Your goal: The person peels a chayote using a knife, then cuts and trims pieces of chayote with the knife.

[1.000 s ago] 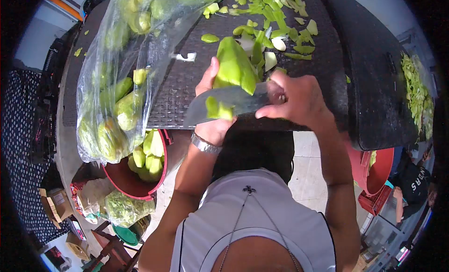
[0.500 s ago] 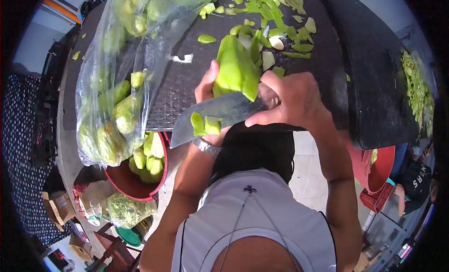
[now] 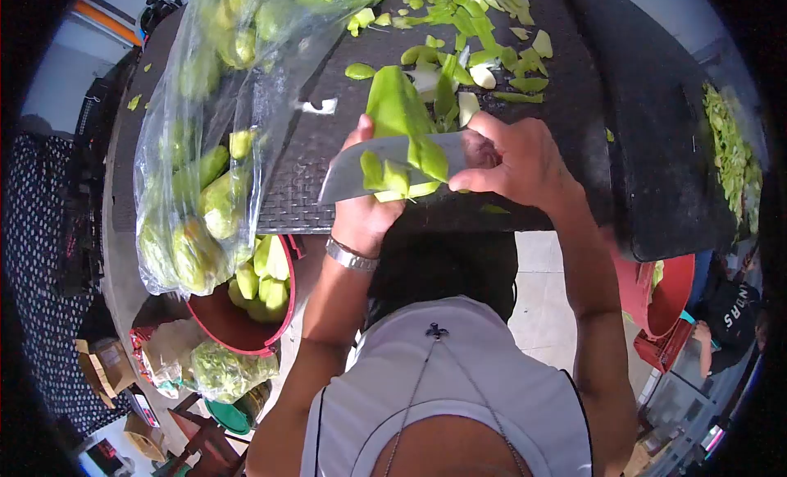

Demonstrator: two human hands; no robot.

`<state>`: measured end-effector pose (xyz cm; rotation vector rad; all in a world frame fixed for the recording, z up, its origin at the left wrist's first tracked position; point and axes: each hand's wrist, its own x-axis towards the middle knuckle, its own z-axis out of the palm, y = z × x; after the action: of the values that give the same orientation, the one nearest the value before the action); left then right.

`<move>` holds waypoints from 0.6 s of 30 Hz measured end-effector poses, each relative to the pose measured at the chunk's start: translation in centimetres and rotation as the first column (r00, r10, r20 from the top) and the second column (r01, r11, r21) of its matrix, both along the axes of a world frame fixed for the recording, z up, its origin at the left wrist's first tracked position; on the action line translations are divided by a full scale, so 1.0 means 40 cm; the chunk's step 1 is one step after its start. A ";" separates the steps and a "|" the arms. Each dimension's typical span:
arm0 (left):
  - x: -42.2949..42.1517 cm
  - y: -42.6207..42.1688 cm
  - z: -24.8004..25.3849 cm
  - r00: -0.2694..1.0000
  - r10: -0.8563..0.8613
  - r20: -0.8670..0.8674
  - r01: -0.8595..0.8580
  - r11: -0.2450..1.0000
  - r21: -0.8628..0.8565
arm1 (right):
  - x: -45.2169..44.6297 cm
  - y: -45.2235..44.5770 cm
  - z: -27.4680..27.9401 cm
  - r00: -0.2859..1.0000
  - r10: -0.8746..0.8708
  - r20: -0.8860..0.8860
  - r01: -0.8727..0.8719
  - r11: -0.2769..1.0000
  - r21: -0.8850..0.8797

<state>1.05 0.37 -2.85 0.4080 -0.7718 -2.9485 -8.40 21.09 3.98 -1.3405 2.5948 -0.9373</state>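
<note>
My left hand (image 3: 367,219) is wrapped round a pale green, partly peeled vegetable (image 3: 395,104) from below and the left, its thumb along the side. The vegetable looks like a chayote, but I cannot tell its kind for sure. My right hand (image 3: 520,165) grips the handle of a broad-bladed kitchen knife (image 3: 348,169). The blade lies across the vegetable's near end and points left. A long strip of green peel (image 3: 426,155) hangs over the blade, and small cut pieces (image 3: 396,178) stick to its face.
A clear plastic bag (image 3: 262,108) of green vegetables lies on the left of the dark woven tabletop (image 3: 287,186). Peelings (image 3: 475,22) are scattered at the back. Below stand a red bucket (image 3: 234,325) of peeled vegetables and another red bucket (image 3: 668,296). A person (image 3: 730,325) is at the right.
The knife has moved up and right, its blade now across the vegetable's near end instead of below it. A strip of peel has come over the blade, and the vegetable has tilted slightly.
</note>
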 end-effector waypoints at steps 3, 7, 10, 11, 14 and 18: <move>-0.003 0.004 -0.010 0.999 -0.027 -0.017 0.027 0.999 -0.018 | 0.010 -0.007 0.004 0.999 0.043 0.019 -0.042 0.999 -0.031; -0.016 0.009 -0.010 0.964 -0.145 -0.223 0.196 0.954 0.225 | 0.040 -0.015 0.033 0.998 0.062 -0.004 -0.062 0.998 -0.007; 0.023 0.011 -0.039 0.957 -0.077 -0.280 0.020 0.979 -0.202 | 0.027 -0.007 0.032 0.998 0.059 0.015 -0.059 0.998 -0.035; 0.036 0.014 -0.052 0.951 -0.054 -0.304 -0.043 0.952 -0.303 | 0.013 0.000 0.020 0.998 0.034 0.049 -0.030 0.997 -0.067; 0.048 0.039 0.004 0.941 0.024 -0.338 -0.179 0.883 -0.434 | -0.005 0.010 0.002 0.993 -0.017 0.118 0.030 0.994 -0.107; 0.040 0.031 -0.028 0.995 0.003 -0.095 -0.054 0.842 -0.537 | 0.015 0.004 0.037 0.993 0.073 0.089 -0.073 0.997 0.004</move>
<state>2.64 1.60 -3.98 0.2313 -1.5008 -2.5314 -7.79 21.23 5.45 -1.3497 2.4643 -0.9522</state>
